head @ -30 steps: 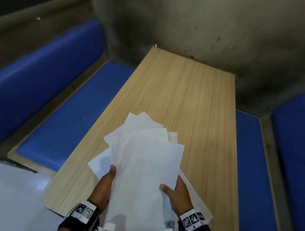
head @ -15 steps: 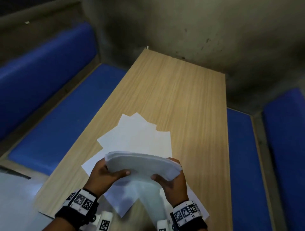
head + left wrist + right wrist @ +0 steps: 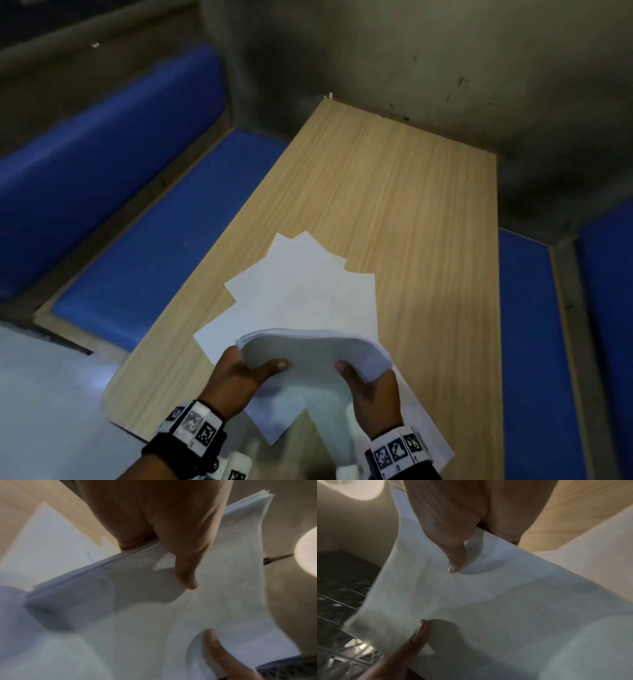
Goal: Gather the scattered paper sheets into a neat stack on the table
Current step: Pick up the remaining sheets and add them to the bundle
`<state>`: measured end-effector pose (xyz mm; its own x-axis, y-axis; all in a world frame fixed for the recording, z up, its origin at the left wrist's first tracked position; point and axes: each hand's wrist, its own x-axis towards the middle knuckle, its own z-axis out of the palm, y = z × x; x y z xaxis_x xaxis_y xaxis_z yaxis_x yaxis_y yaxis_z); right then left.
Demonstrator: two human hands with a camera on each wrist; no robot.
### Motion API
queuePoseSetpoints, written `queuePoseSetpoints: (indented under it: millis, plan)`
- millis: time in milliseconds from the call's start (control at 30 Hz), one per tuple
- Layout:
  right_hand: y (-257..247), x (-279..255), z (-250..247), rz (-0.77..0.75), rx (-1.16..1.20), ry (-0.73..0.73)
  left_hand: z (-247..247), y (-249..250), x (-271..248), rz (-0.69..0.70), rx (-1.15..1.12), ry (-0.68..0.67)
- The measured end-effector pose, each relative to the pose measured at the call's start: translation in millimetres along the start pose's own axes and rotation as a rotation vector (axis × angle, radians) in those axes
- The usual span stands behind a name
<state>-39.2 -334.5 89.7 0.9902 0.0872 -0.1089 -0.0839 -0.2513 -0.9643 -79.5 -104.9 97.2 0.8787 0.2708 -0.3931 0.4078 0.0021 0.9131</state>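
Left hand (image 3: 163,524) pinches paper bundle (image 3: 214,588) above table (image 3: 34,500)

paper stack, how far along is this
Partly done. A bundle of sheets is gathered, held off the table, bowed, between the left hand and right hand. Left: several loose sheets lie fanned underneath; they need collecting, squaring and setting down.

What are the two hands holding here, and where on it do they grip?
A bundle of paper sheets, bowed upward. The left hand grips its left edge, the right hand its right edge, thumbs on the near face.
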Motion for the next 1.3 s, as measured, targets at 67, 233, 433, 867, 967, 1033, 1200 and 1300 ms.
queuePoseSetpoints:
  millis: [67, 233, 433, 867, 967, 1033, 1200, 1300]
  plan:
    - [8.0, -2.9, 5.3, 0.075, 0.022, 0.011, -0.5, -17.1, 3.1, -0.057, -0.018, 0.006]
    - [-4.2, 12.9, 18.6, 0.096, 0.004, -0.052, -12.4, -18.3, 8.4, -0.076, -0.078, 0.176]
    - [-12.7, 63.5, 48.9, 0.197, -0.091, -0.112, -84.3, -7.3, 16.4, -0.018, -0.102, 0.430]
    - [38.2, 146.2, 117.0, 0.684, -0.867, 0.000, -178.2, -50.5, 2.4, -0.149, -0.097, 0.641]
    - [51.0, 146.9, 117.0, 0.606, -0.727, 0.034, -181.0, -58.8, 1.5, -0.182, -0.121, 0.637]
    - [53.4, 140.2, 114.3, 0.563, -0.917, -0.102, -179.2, -63.2, 3.8, -0.196, -0.122, 0.630]
    - [33.0, 148.7, 93.5, 0.707, -0.451, 0.091, -165.5, -57.1, 11.9, -0.185, -0.091, 0.549]
    - [35.2, 159.5, 69.1, 0.738, -0.270, 0.161, -155.7, -50.9, 17.1, -0.174, -0.086, 0.495]
